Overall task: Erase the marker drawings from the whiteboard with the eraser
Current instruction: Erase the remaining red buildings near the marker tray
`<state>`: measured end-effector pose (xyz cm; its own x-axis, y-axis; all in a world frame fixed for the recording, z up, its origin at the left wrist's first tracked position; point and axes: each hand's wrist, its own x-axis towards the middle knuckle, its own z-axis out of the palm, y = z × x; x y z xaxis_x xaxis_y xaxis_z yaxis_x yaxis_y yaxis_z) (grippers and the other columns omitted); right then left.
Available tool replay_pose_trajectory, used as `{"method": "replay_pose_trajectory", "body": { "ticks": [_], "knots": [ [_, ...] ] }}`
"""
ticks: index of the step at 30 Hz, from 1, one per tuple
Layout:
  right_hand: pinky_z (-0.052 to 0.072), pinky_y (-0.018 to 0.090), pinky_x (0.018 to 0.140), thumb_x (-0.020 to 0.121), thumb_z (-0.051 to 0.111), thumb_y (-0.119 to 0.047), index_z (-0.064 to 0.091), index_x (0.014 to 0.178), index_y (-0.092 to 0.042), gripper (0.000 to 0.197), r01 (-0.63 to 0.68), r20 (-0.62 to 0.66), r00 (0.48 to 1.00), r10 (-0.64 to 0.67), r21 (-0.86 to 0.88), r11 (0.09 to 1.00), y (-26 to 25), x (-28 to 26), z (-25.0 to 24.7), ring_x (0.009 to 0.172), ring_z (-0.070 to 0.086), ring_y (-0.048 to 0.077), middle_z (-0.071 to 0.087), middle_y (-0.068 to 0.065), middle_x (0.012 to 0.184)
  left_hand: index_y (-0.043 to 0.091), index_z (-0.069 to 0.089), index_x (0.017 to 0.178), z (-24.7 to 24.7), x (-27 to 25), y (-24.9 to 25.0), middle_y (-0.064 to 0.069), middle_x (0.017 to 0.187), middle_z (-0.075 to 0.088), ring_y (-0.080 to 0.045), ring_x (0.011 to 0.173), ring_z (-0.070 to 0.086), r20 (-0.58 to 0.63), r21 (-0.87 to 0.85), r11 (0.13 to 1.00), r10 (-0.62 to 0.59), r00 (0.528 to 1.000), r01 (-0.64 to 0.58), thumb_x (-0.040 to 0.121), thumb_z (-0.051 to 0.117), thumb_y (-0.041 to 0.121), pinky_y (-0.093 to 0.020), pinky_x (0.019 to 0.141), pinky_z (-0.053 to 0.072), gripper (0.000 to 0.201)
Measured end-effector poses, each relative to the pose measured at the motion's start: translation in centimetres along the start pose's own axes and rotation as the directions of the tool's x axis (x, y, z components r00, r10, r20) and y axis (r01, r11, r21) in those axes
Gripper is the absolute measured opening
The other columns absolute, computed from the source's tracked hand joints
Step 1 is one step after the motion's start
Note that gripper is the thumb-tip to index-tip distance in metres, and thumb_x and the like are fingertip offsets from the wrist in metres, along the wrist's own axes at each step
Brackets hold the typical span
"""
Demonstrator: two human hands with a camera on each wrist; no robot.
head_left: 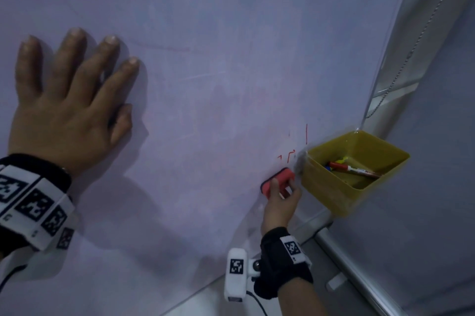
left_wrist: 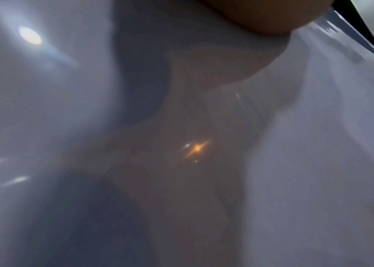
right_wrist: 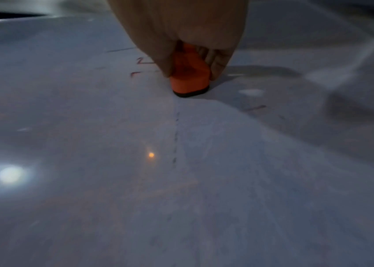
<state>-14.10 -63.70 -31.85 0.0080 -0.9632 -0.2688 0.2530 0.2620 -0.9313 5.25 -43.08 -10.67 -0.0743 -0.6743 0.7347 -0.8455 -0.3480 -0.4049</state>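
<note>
The whiteboard (head_left: 218, 71) fills most of the head view. My right hand (head_left: 280, 202) grips a red eraser (head_left: 279, 178) with a dark felt base and presses it flat on the board near the lower right corner. Short red marker strokes (head_left: 290, 155) lie just above the eraser, with a longer vertical red line (head_left: 306, 133) beyond them. In the right wrist view the eraser (right_wrist: 189, 79) sits between thumb and fingers, red marks (right_wrist: 141, 62) to its left. My left hand (head_left: 69, 99) lies flat on the board at the left, fingers spread. The left wrist view is blurred board surface.
A yellow bin (head_left: 356, 170) holding markers (head_left: 352, 169) hangs at the board's right edge, close beside the eraser. A metal frame rail (head_left: 359, 279) runs along the lower right. A bead chain (head_left: 411, 53) hangs by the wall at the right. Faint smudges cover the board.
</note>
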Motion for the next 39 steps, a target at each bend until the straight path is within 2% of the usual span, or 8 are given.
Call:
{"method": "replay_pose_trajectory", "body": {
  "ticks": [5,11,17,21,27,32,34,39],
  "knots": [
    [0.041,0.031,0.088,0.089,0.057,-0.008,0.045,0.125,-0.008,0.038,-0.12,-0.088,0.988,0.124,0.048,0.992,0.3,0.4,-0.9,0.105,0.052,0.027,0.053,0.016,0.124,0.022,0.012,0.151,-0.2,0.0,0.2,0.002,0.159,0.003,-0.041,0.14,0.017,-0.011,0.038,0.999,-0.029,1.0,0.03,0.098,0.03,0.032,-0.073,0.097,0.025,0.057],
    [0.047,0.028,0.084,0.086,0.061,-0.004,0.048,0.111,-0.015,0.03,0.191,0.081,0.978,-0.195,0.055,0.98,-2.9,-1.5,1.9,0.087,0.054,0.007,0.051,-0.002,0.102,0.022,0.012,0.151,-0.2,0.1,0.3,0.002,0.159,0.002,-0.03,0.145,0.004,-0.012,0.017,0.999,-0.029,0.999,0.03,0.098,0.032,0.031,-0.074,0.097,0.025,0.058],
    [0.046,0.031,0.087,0.088,0.061,-0.009,0.048,0.122,-0.012,0.037,0.087,-0.004,0.996,-0.087,0.044,0.995,-1.8,-0.5,0.6,0.103,0.055,0.023,0.054,0.002,0.115,0.016,0.015,0.151,-0.1,0.1,0.1,-0.004,0.158,0.006,-0.039,0.141,0.016,-0.021,0.071,0.997,0.001,1.0,0.0,0.098,0.031,0.029,-0.073,0.096,0.027,0.057],
    [0.047,0.02,0.08,0.088,0.059,-0.005,0.048,0.12,-0.013,0.035,0.152,0.097,0.982,-0.161,0.098,0.984,-3.9,-1.3,1.8,0.09,0.055,0.008,0.053,-0.008,0.106,0.015,0.016,0.151,0.0,0.0,0.0,-0.006,0.158,0.008,-0.041,0.14,0.019,-0.041,0.086,0.996,0.019,0.999,-0.016,0.098,0.031,0.029,-0.074,0.095,0.028,0.057],
    [0.041,0.026,0.083,0.088,0.06,-0.008,0.049,0.127,-0.005,0.04,0.066,-0.057,0.997,-0.06,0.111,0.992,-3.6,-0.3,0.7,0.103,0.051,0.018,0.053,0.014,0.126,0.016,0.014,0.151,0.4,-0.3,-0.2,-0.007,0.158,0.009,-0.044,0.138,0.022,-0.008,0.083,0.996,0.011,1.0,-0.01,0.099,0.028,0.029,-0.074,0.095,0.028,0.056],
    [0.048,0.022,0.084,0.086,0.061,-0.005,0.051,0.126,-0.012,0.042,0.295,0.127,0.943,-0.309,0.119,0.948,-6.7,-1.5,2.7,0.096,0.056,0.013,0.054,0.005,0.115,0.016,0.016,0.151,0.1,0.0,0.1,-0.006,0.158,0.008,-0.042,0.14,0.017,-0.03,0.068,0.998,0.012,0.999,-0.01,0.098,0.03,0.03,-0.074,0.095,0.027,0.057],
    [0.047,0.017,0.076,0.086,0.061,-0.004,0.052,0.122,-0.01,0.038,0.294,0.053,0.951,-0.303,0.141,0.945,-7.6,-0.3,2.9,0.088,0.055,0.005,0.056,0.008,0.115,0.016,0.015,0.151,0.1,0.0,0.2,-0.005,0.158,0.008,-0.041,0.141,0.016,-0.028,0.052,0.999,0.01,1.0,-0.008,0.098,0.03,0.03,-0.074,0.095,0.027,0.056],
    [0.047,0.031,0.086,0.087,0.061,-0.009,0.05,0.122,-0.012,0.037,0.258,0.024,0.965,-0.262,0.098,0.961,-7.6,0.0,2.9,0.101,0.056,0.02,0.056,0.013,0.12,0.021,0.012,0.151,0.7,-0.4,-0.1,-0.003,0.159,0.006,-0.042,0.139,0.021,-0.024,0.052,0.999,-0.006,1.0,0.007,0.099,0.028,0.029,-0.073,0.097,0.027,0.055]
  ]
}}
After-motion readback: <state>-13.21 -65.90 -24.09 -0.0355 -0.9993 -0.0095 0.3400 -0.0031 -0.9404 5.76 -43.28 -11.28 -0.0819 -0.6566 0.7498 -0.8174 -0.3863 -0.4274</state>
